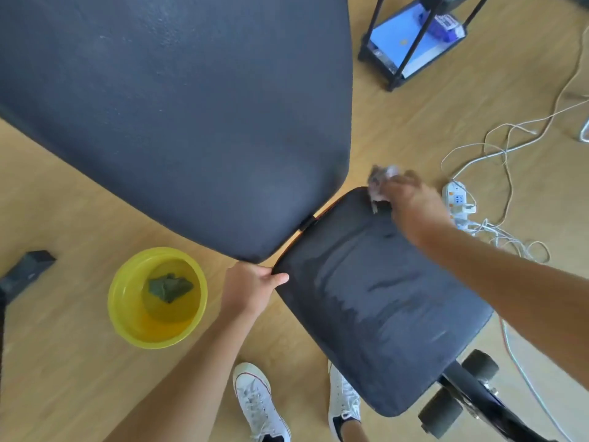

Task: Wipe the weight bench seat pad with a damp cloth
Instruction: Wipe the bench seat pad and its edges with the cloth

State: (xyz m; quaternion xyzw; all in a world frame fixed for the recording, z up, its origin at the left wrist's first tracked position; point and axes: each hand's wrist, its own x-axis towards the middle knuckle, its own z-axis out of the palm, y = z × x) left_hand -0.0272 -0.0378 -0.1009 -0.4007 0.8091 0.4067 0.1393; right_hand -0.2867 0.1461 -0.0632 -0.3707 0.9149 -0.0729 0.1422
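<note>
The right hand [411, 205] is bunched around a pale damp cloth [381, 180] and presses it onto the far right corner of the seat pad [376, 301], at about one o'clock from the pad's middle; the cloth is motion-blurred, and part of it hangs past the pad's edge. The left hand [251, 287] is clamped on the pad's near-left corner, at about nine o'clock, thumb on top and fingers tucked under, steadying it.

I'd say the wiping is well under way. Streaky damp bands run across the middle of the pad, while the strip toward five o'clock, by the foam rollers [459, 390], looks drier. The next move likely calls for drawing the cloth back across the pad toward that untouched end, with even pressure.

The big back pad [172, 116] nearly meets the seat at eleven o'clock, leaving a thin gap, so strokes that way stop short. At three o'clock, beyond the wiping hand, a power strip [459, 202] and loose white cables [497, 148] lie on the floor; drips there would be unwelcome. At nine o'clock a yellow basin [121, 301] with a dark green rag [170, 287] soaking in it sits within reach. White sneakers [258, 406] stand at six o'clock.
</note>
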